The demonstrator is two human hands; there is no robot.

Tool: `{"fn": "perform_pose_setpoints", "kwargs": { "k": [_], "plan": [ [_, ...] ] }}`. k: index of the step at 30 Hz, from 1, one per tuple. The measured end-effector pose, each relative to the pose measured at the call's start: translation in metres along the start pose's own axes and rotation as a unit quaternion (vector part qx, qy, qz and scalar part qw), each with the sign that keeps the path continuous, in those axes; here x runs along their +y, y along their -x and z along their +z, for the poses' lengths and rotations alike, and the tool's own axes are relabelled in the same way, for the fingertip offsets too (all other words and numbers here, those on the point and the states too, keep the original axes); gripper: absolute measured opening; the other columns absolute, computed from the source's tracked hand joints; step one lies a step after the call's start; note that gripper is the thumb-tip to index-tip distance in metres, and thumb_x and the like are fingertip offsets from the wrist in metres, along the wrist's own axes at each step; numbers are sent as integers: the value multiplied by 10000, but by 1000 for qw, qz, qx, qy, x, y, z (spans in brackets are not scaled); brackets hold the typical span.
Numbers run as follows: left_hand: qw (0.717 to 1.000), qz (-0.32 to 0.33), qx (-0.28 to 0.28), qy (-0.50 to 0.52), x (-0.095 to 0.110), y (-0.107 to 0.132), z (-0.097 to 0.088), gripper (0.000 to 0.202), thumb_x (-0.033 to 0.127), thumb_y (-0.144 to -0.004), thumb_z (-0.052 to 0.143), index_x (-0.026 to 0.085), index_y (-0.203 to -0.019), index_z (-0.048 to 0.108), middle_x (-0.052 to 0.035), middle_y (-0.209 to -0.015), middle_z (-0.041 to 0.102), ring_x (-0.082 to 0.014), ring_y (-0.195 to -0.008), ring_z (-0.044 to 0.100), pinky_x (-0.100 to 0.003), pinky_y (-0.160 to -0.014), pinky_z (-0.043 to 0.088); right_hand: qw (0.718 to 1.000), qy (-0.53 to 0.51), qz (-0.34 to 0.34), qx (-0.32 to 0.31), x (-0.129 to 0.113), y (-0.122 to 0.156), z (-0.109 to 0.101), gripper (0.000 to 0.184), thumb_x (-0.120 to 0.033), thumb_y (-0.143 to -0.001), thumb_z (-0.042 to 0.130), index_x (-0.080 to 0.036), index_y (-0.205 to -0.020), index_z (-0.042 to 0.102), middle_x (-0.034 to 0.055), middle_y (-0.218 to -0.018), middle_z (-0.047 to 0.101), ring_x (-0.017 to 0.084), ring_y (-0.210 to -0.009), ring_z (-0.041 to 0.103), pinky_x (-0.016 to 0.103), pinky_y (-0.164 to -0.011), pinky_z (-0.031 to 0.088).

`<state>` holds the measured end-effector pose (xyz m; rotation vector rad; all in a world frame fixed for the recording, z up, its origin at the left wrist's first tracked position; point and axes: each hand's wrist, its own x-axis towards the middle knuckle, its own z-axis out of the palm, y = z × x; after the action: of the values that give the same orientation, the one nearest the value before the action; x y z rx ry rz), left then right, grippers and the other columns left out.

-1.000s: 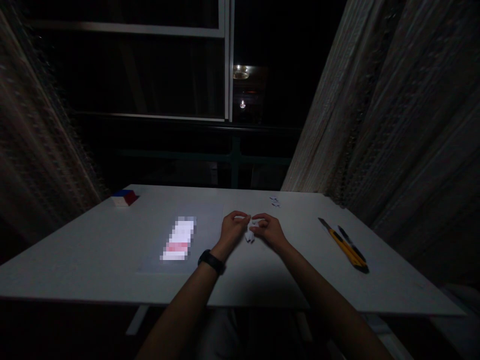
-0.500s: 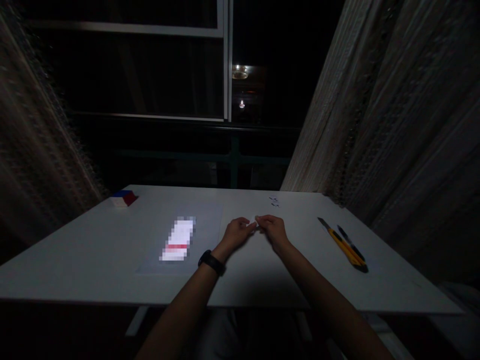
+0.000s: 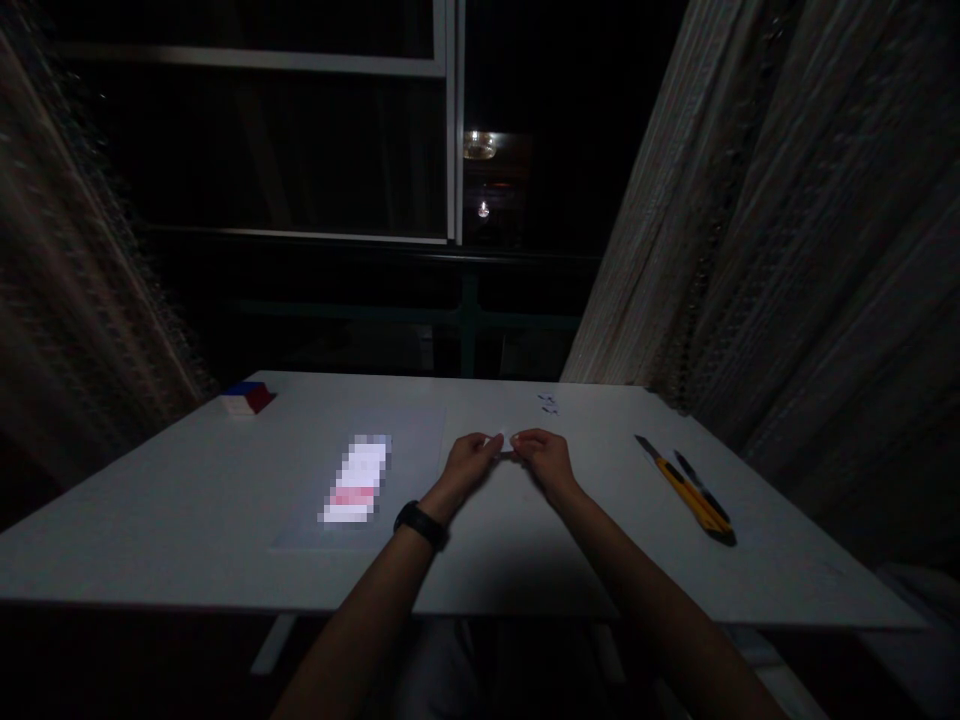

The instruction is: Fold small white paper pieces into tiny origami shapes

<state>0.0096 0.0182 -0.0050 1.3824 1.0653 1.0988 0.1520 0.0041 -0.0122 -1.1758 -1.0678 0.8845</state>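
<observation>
Between my two hands is a small white piece of paper [image 3: 506,443], pinched from both sides just above the white table [image 3: 495,540]. My left hand [image 3: 469,460], with a black watch [image 3: 421,524] on its wrist, closes thumb and fingers on the left edge of the piece. On the other edge, my right hand [image 3: 547,460] has its fingertips shut. Much of the paper is covered by my fingers. Beyond my right hand lie small white pieces with dark marks [image 3: 549,404].
A lit phone [image 3: 356,480], its screen blurred out, rests on a pale sheet [image 3: 300,535] at the left. Farther left is a blue, red and white block [image 3: 247,398]. A yellow utility knife [image 3: 686,492] and a dark pen [image 3: 701,485] lie at the right. Curtains [image 3: 660,200] flank the dark window.
My left hand has shifted slightly left, and more of the white paper shows between my fingertips. My right hand has barely moved.
</observation>
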Motion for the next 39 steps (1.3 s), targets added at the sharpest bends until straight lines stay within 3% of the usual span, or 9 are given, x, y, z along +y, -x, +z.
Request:
{"fn": "perform_pose_setpoints", "kwargs": {
  "k": [4,6,10,20,28,39],
  "plan": [
    [998,8,-37,59,2,3,2,415,348,-502,769,100,-808,638,-39,-681,623,-96,-550,528,-195,-491,366,1000,-6,3,10,1,0,1,243,-335,-513,716,-148,-643,632,12,-493,604,132,-460,524,242,-454,366],
    [995,11,-23,98,-1,1,3,442,256,-466,790,95,-843,625,-41,-697,628,-92,-544,531,-195,-497,382,1000,-14,11,6,0,2,2,269,-359,-506,722,-148,-644,628,9,-487,599,130,-451,520,238,-448,361],
    [992,4,6,126,-8,-4,2,397,209,-499,765,82,-845,619,-48,-670,628,-100,-526,541,-207,-491,402,999,-27,25,-17,-3,4,2,294,-372,-495,735,-144,-651,633,10,-488,600,120,-450,518,227,-443,350],
    [986,-9,1,165,-6,-1,0,416,169,-449,796,70,-817,628,-70,-711,648,-120,-578,581,-219,-539,444,998,-40,39,-16,-1,3,2,273,-338,-475,747,-140,-628,634,-1,-477,584,99,-434,481,222,-434,330],
    [981,-33,-11,189,-4,1,0,348,108,-496,767,66,-805,613,-69,-682,645,-123,-554,596,-222,-537,471,998,-53,29,-31,2,2,1,253,-319,-476,753,-142,-608,630,-24,-435,542,76,-401,421,219,-416,299],
    [965,-90,-18,246,-3,1,1,287,6,-551,721,65,-799,590,-80,-686,650,-144,-579,635,-244,-589,534,998,-47,0,-36,10,-1,1,256,-314,-464,765,-159,-639,660,8,-563,629,123,-511,537,254,-522,412]
  ]
}}
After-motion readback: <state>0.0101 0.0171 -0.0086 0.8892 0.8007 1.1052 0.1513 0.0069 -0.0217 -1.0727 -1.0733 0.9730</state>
